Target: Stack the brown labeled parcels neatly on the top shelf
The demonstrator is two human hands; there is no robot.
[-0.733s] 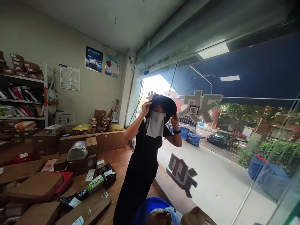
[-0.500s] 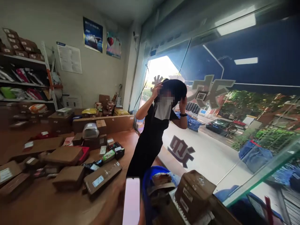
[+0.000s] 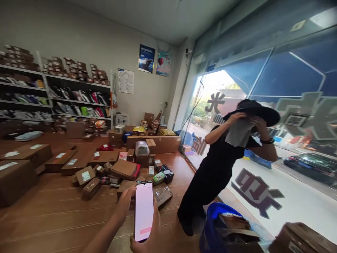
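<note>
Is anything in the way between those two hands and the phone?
Nothing visible. The left hand is against the upper left edge of the phone; the right hand holds it lower down. The parcels lie beyond, on the floor.

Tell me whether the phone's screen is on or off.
On: the phone glows pale pink, with a darker pink bar near its bottom.
</note>
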